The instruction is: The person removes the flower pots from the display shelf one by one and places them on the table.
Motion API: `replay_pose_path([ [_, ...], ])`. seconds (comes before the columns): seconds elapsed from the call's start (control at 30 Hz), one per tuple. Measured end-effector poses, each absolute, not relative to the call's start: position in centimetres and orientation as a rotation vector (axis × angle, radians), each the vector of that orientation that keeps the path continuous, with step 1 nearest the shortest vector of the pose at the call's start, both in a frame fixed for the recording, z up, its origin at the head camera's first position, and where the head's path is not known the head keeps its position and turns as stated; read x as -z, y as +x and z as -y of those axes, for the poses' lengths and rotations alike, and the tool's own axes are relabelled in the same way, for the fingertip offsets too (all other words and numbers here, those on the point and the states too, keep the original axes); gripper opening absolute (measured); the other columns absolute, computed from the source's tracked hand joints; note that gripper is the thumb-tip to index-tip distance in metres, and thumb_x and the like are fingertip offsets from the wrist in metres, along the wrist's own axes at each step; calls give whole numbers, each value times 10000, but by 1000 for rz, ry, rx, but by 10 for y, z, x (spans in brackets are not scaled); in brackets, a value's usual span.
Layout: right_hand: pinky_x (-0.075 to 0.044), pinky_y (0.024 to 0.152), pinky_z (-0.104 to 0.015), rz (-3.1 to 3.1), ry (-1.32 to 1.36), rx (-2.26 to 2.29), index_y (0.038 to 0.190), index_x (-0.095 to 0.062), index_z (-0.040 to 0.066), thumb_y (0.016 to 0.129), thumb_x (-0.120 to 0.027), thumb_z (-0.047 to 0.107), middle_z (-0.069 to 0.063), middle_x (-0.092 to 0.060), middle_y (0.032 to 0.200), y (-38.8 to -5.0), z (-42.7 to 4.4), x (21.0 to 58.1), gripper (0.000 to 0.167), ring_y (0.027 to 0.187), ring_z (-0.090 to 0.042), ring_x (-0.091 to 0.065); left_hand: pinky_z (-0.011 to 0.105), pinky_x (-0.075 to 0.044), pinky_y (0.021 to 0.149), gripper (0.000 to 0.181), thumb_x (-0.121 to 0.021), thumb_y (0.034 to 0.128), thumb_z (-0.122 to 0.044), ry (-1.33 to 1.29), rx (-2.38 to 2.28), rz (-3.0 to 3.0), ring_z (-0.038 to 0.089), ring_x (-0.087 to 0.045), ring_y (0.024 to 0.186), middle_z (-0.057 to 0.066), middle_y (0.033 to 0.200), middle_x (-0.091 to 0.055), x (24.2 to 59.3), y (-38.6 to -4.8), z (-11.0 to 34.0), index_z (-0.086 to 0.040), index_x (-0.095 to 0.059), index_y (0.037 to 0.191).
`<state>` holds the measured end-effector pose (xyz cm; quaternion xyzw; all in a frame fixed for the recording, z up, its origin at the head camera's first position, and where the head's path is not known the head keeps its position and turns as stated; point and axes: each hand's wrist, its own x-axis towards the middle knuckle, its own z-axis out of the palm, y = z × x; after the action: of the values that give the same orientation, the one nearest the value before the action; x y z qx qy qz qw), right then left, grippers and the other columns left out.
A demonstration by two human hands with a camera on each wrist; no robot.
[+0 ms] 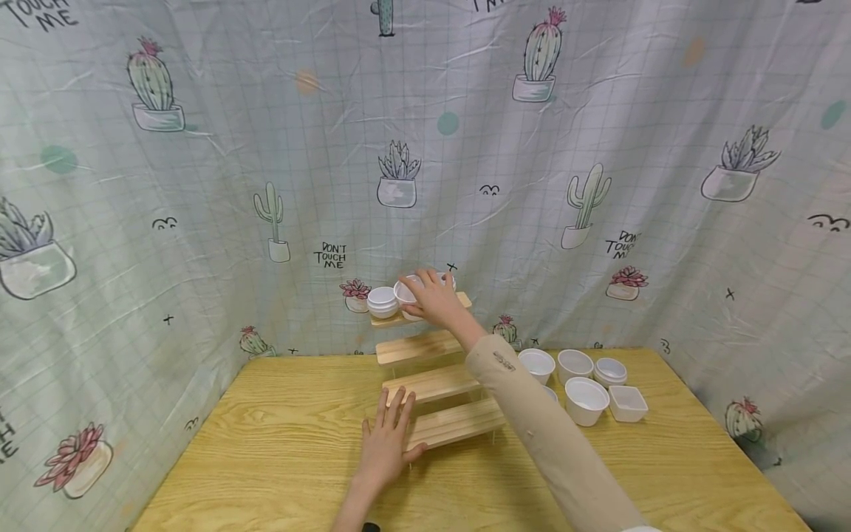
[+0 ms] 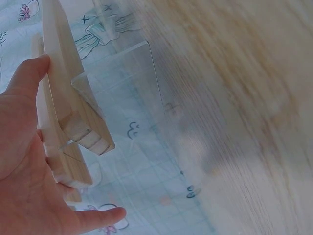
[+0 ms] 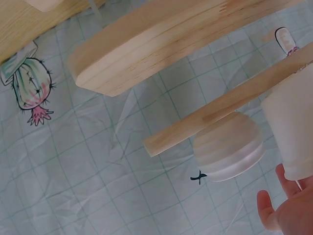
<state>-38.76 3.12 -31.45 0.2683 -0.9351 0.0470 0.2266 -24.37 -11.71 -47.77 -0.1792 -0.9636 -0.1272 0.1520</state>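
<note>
A stepped wooden rack with clear supports stands on the table. My left hand rests against the left end of its lower steps with fingers spread. In the left wrist view the thumb touches a wooden step. On the top step my right hand holds a white plastic cup, fingers about its rim. To that cup's left sits a white ribbed bowl. Another ribbed bowl stands on the other side, mostly hidden by the hand in the head view.
Several white plastic containers stand at the table's right, among them a round cup, a square tub and a ribbed bowl. My right sleeve partly hides one. A cactus-printed curtain hangs behind the wooden table.
</note>
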Motion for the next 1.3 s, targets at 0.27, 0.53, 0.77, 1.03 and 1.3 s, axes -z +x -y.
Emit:
replay_pose_path([
  [0.27, -345, 943, -548, 2507, 755, -127, 1323, -416, 214, 863, -508, 459, -120, -430, 1309, -384, -37, 322, 530, 1223, -290, -386, 687, -325, 892, 818, -590, 769, -512, -522, 348, 2751, 337, -104, 1367, 70, 1482, -201, 480, -245, 117, -154, -239, 1416],
  [0.53, -342, 937, -566, 2470, 777, -133, 1320, -415, 213, 868, -495, 468, -125, -441, 1285, -375, -46, 327, 526, 1183, -312, -417, 689, -321, 893, 813, -583, 773, -512, -523, 342, 2752, 341, -109, 1366, 72, 1483, -200, 479, -244, 116, -152, -240, 1416],
  [0.77, -366, 902, -536, 2418, 818, -104, 1310, -431, 196, 865, -508, 457, -131, -446, 1265, -365, -51, 332, 522, 1147, -311, -431, 689, -320, 895, 811, -585, 776, -504, -522, 343, 2764, 342, -101, 1366, 76, 1487, -190, 477, -243, 116, -150, -238, 1417],
  [1.03, -380, 891, -520, 2319, 881, -106, 1292, -450, 190, 837, -555, 442, -148, -471, 1237, -351, -55, 337, 530, 1119, -312, -452, 684, -334, 886, 825, -590, 766, -514, -512, 326, 2752, 342, -106, 1364, 72, 1484, -196, 479, -244, 118, -152, -236, 1417],
  [1.3, -365, 872, -496, 2331, 881, -110, 1300, -439, 200, 828, -564, 451, -146, -460, 1258, -332, -64, 344, 548, 1153, -316, -426, 683, -330, 892, 824, -590, 768, -516, -512, 332, 2754, 337, -101, 1368, 69, 1485, -200, 479, -245, 118, -157, -234, 1419],
])
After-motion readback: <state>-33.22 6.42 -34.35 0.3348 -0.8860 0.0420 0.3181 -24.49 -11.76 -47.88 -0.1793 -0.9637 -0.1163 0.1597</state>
